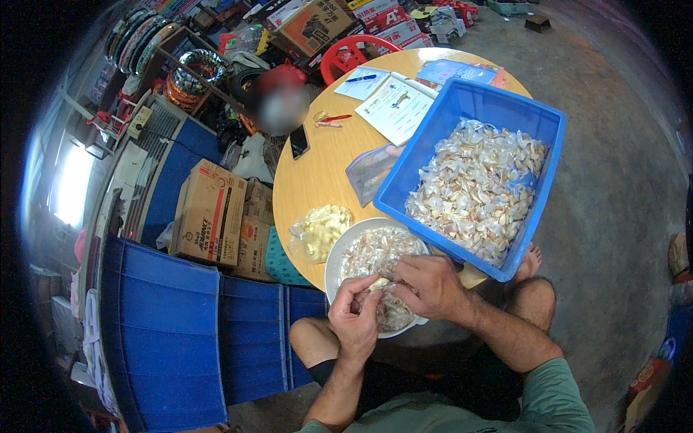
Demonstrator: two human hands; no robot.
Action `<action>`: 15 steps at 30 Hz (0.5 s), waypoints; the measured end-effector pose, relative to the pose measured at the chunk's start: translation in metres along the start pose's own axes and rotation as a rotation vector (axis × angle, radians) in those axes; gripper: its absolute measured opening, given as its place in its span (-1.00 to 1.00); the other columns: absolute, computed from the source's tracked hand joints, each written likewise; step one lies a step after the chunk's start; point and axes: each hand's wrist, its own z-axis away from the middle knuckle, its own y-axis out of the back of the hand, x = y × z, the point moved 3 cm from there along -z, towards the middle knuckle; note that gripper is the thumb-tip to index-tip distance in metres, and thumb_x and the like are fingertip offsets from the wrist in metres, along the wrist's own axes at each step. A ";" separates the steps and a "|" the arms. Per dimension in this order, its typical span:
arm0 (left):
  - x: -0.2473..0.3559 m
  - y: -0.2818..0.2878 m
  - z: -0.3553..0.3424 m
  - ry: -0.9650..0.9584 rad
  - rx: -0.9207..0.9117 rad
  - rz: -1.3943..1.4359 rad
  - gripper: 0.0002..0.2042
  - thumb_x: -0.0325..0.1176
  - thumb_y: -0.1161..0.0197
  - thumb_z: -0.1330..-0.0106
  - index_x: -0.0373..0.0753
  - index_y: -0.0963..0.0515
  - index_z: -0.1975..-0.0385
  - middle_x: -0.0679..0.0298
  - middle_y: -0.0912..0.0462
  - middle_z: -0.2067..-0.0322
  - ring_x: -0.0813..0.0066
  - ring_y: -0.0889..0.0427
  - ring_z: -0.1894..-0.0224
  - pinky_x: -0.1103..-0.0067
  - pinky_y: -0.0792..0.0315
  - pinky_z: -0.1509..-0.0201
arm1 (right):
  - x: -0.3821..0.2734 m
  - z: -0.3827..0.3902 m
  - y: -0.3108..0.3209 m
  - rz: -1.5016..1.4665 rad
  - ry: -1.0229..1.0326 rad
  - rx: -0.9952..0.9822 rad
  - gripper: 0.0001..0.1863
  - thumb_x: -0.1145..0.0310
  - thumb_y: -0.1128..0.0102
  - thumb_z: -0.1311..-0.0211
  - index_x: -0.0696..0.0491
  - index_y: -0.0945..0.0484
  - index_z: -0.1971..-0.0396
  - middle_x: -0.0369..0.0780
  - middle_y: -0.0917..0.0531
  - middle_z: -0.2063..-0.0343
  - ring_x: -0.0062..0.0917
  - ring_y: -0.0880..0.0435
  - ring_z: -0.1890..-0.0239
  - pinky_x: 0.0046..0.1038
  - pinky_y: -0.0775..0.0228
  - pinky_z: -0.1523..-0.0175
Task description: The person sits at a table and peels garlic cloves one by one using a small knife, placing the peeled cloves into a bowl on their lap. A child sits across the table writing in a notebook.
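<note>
Over a white bowl my left hand pinches a pale garlic clove between thumb and fingertips. From the other side, my right hand has its thumb and fingers closed at the clove's end, where a bit of papery skin shows. Loose garlic skins fill the bowl below both hands. Just beyond, a tilted blue plastic bin holds a heap of unpeeled garlic cloves. Left of the bowl, a clear plastic bag contains smooth, pale yellow cloves.
On the round wooden table lie a phone, a red pen, an open workbook and a grey pouch. A red chair stands behind it. Cardboard boxes and blue panels are at left.
</note>
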 end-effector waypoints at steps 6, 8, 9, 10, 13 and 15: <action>0.015 0.000 -0.007 -0.077 -0.042 -0.103 -0.78 -0.68 -0.29 -0.17 -0.36 -0.63 0.18 0.36 -0.61 0.35 0.71 -0.54 0.33 0.74 -0.43 0.23 | 0.001 0.000 0.000 -0.045 -0.013 0.035 -0.81 0.44 -0.33 -0.02 0.12 -0.46 0.48 -0.17 -0.50 0.55 -0.23 -0.58 0.49 -0.27 -0.38 0.40; 0.016 0.001 -0.008 -0.051 -0.066 -0.085 -0.78 -0.69 -0.29 -0.16 -0.37 -0.63 0.19 0.36 -0.61 0.34 0.71 -0.54 0.32 0.74 -0.43 0.22 | 0.001 -0.001 0.000 -0.027 0.002 0.030 -0.81 0.43 -0.33 -0.01 0.11 -0.46 0.48 -0.18 -0.50 0.55 -0.24 -0.58 0.49 -0.27 -0.38 0.40; 0.014 0.002 -0.008 -0.035 -0.074 -0.062 -0.78 -0.69 -0.29 -0.16 -0.37 -0.63 0.19 0.36 -0.61 0.34 0.71 -0.54 0.32 0.74 -0.43 0.22 | 0.000 -0.001 0.001 -0.013 0.011 0.023 -0.81 0.43 -0.33 -0.01 0.11 -0.46 0.48 -0.18 -0.49 0.55 -0.24 -0.58 0.48 -0.28 -0.38 0.39; 0.012 0.004 -0.008 -0.018 -0.082 -0.039 -0.78 -0.69 -0.30 -0.15 -0.37 -0.63 0.19 0.37 -0.61 0.34 0.71 -0.54 0.31 0.74 -0.42 0.22 | 0.000 -0.001 0.001 0.002 0.020 0.017 -0.81 0.43 -0.33 0.00 0.10 -0.46 0.48 -0.18 -0.49 0.55 -0.25 -0.58 0.48 -0.28 -0.38 0.39; 0.009 0.008 -0.010 -0.024 -0.122 -0.075 -0.78 -0.69 -0.29 -0.16 -0.37 -0.63 0.19 0.36 -0.62 0.32 0.71 -0.56 0.31 0.74 -0.44 0.22 | 0.002 0.000 0.000 0.083 0.029 -0.052 -0.78 0.35 -0.32 -0.06 0.09 -0.44 0.42 -0.16 -0.51 0.49 -0.20 -0.61 0.40 -0.20 -0.45 0.36; 0.012 0.006 -0.010 0.003 -0.119 -0.048 -0.79 -0.68 -0.28 -0.18 -0.38 -0.62 0.18 0.33 -0.63 0.34 0.69 -0.57 0.33 0.72 -0.46 0.22 | 0.001 0.000 0.002 0.087 0.043 -0.054 -0.78 0.35 -0.33 -0.04 0.08 -0.44 0.43 -0.16 -0.51 0.50 -0.20 -0.61 0.40 -0.20 -0.45 0.36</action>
